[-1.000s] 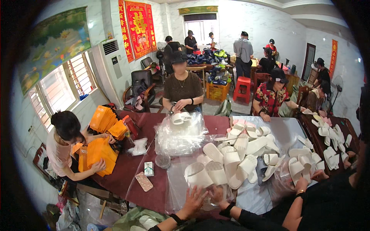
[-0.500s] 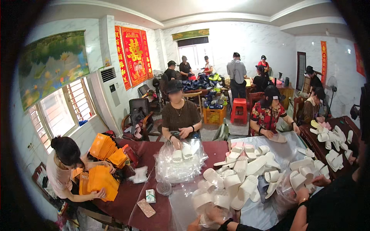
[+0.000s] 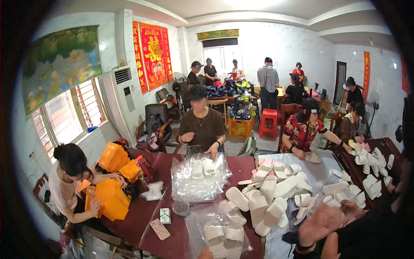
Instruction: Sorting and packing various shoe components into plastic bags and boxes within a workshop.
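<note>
1. Only a few fingers of the left hand (image 3: 205, 254) show, cut off by the lower edge; whether they grip anything, I cannot tell.
2. The right hand (image 3: 323, 221), well apart from it, is blurred and overlaps a co-worker's forearm (image 3: 330, 246); its grip cannot be told.
3. Just right of the left hand lies a pair of cream ribbed slippers (image 3: 234, 236) with a clear thin plastic bag (image 3: 199, 224) about it; how far inside is unclear.
4. Ahead-left of the left hand, a round clear tub (image 3: 181, 208) has indistinct contents.
5. Far ahead of both hands, an orange plastic crate (image 3: 240, 128) holds dark-blue shoes (image 3: 242, 113).
</note>
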### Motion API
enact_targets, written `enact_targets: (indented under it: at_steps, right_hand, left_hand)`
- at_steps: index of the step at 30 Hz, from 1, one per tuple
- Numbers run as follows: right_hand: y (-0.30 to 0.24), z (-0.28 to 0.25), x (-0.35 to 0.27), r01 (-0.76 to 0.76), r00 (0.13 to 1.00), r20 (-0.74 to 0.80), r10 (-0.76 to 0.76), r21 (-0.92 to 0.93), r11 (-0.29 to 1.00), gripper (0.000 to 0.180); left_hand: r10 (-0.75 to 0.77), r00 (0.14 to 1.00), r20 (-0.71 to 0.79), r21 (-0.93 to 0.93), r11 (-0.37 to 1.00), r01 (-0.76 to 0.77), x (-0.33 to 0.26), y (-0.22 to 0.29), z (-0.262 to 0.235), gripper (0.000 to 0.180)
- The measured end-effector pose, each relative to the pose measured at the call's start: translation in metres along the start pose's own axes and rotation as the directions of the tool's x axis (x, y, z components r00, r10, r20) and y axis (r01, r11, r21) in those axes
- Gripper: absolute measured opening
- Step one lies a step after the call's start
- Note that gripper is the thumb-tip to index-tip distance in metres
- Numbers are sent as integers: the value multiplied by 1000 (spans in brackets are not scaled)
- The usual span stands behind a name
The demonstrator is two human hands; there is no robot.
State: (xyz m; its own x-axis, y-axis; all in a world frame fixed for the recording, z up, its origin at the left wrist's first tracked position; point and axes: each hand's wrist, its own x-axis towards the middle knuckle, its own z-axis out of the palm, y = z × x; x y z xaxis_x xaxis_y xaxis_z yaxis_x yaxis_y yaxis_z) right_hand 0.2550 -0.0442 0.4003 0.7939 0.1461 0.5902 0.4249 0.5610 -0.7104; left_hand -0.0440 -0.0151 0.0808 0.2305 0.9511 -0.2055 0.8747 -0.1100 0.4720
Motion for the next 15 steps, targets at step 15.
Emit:
enact_targets:
  at_steps: [15]
  right_hand:
    - [-77, -48, 51, 622, 728, -419, -543, 69, 780, 74]
  left_hand:
    - [-284, 886, 367, -128, 928, 351, -1, -17, 31, 44]
